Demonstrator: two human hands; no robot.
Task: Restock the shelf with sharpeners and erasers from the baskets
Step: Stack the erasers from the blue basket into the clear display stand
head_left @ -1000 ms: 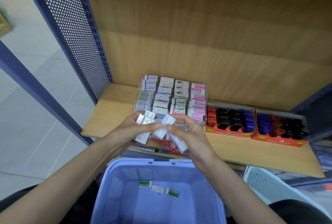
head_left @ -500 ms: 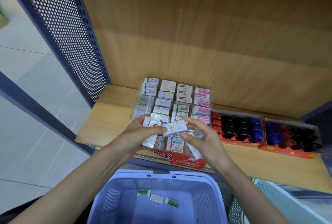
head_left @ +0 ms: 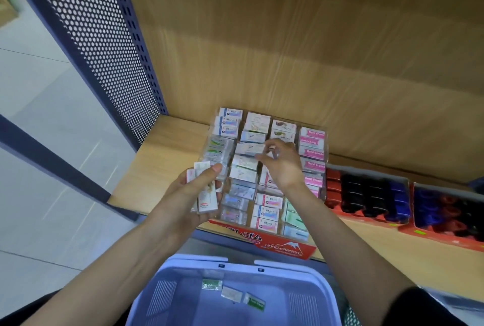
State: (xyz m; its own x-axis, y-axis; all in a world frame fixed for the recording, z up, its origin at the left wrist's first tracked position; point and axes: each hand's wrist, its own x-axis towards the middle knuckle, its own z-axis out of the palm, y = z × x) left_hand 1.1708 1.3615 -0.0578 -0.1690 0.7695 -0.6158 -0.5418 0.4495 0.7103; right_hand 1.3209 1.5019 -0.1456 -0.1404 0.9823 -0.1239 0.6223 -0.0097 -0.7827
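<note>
so left hand (head_left: 195, 194) is wrapped round a small stack of white wrapped erasers (head_left: 205, 201), right hand (head_left: 284, 166) pinches one white boxed eraser (head_left: 248, 149) just over the clear plastic display tray with the red front (head_left: 285, 246) on the light wooden shelf (head_left: 167, 158), and three loose erasers (head_left: 231, 293) lie in the lilac plastic basket (head_left: 322, 289) below

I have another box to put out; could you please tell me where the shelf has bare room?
Bare shelf lies between the side panel and the eraser tray, and in front of the sharpener boxes. The tray is packed with erasers.
</note>
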